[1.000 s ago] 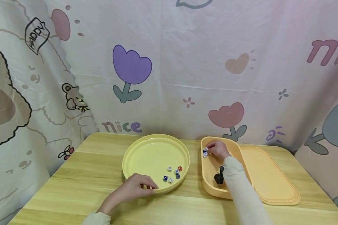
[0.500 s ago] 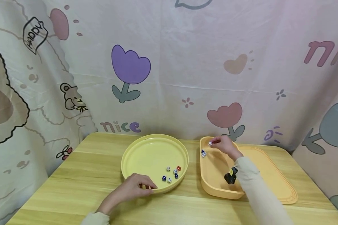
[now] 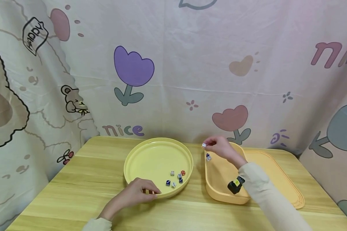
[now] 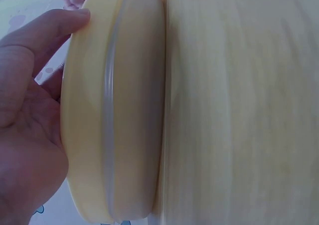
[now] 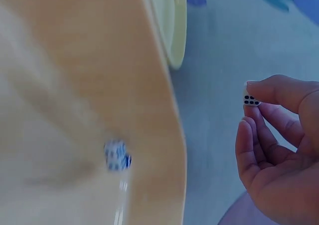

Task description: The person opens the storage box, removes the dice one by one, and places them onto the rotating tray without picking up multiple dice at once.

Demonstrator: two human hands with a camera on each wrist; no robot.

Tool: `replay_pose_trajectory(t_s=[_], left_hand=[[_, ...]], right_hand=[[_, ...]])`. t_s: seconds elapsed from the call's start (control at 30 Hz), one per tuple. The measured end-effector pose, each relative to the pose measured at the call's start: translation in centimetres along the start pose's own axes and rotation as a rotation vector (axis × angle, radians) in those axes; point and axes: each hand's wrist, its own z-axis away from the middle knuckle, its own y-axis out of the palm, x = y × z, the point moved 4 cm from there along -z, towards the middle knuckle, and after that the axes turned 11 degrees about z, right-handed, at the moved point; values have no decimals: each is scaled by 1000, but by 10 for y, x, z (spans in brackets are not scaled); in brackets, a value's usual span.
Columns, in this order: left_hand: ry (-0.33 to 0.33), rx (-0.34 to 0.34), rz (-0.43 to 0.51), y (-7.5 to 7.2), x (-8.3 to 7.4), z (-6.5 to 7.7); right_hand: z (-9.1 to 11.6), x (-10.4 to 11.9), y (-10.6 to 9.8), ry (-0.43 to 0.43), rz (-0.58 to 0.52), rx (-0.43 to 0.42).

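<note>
My left hand (image 3: 138, 192) grips the near rim of a round yellow tray (image 3: 153, 157), with its thumb on the outer wall in the left wrist view. Inside the tray, toward its right side, lie several small dice: a red die (image 3: 183, 172), a dark blue die (image 3: 168, 183), a white die (image 3: 172, 173) and others. My right hand (image 3: 220, 147) pinches a white die (image 5: 251, 98) with black dots between thumb and fingertip. In the head view it is over the far left corner of an orange box (image 3: 226, 198). White and blue dice (image 5: 116, 155) lie inside that box by its left wall.
An orange lid (image 3: 277, 175) lies flat to the right of the box, partly behind the right sleeve (image 3: 267, 189). A black wrist camera (image 3: 235, 186) is strapped at that wrist. A printed curtain (image 3: 173, 64) hangs behind the wooden table (image 3: 75, 183).
My right hand has lifted a white die from the box's left side, drawn it back and up, then carried it left to the rim. The left hand stays at the tray.
</note>
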Motion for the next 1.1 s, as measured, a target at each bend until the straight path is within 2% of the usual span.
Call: replay_pose_trajectory(t_s=[0.13, 0.33, 0.5, 0.77, 1.1], left_hand=[[-14, -2, 5, 0, 0, 0], [21, 0, -5, 0, -1, 0], [33, -5, -10, 0, 0, -1], [23, 0, -27, 0, 3, -1], [46, 1, -46, -1, 2, -2]], right_hand=[[1, 20, 12, -47, 6, 14], [6, 44, 32, -71, 5, 58], [8, 61, 46, -132, -33, 104], [9, 72, 64, -175, -8, 168], [11, 79, 70, -226, 20, 195]])
